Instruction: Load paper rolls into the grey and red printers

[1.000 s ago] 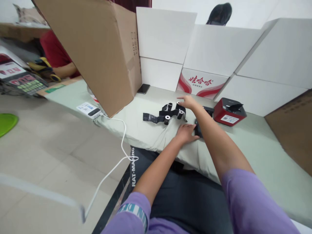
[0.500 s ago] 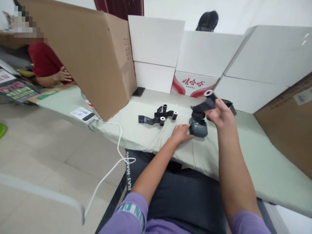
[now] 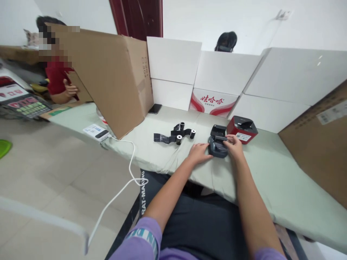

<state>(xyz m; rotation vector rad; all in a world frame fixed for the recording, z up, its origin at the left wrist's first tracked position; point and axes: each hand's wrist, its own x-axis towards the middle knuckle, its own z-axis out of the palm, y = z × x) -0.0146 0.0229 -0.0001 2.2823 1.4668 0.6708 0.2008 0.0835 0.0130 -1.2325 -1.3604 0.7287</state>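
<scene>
Two bare hands at a small dark machine (image 3: 218, 148) with its lid (image 3: 218, 130) up, on pale green, creased cloth (image 3: 273, 164).
The right hand (image 3: 234, 145) pinches a slim black roll (image 3: 221, 138) over the rounded plastic body; the left hand (image 3: 200, 153), thumb and fingers apart, braces its left side. Over to the left, glossy black strips (image 3: 166, 138) curl from white-cored rolls (image 3: 179, 139). Just beyond the right hand sits a red box (image 3: 242, 130), black-topped, white-labelled. Behind, a smooth white carton (image 3: 214, 101) reads 娃哈哈 in red; the brown corrugated carton (image 3: 108, 79) shows "201" and "304".
</scene>
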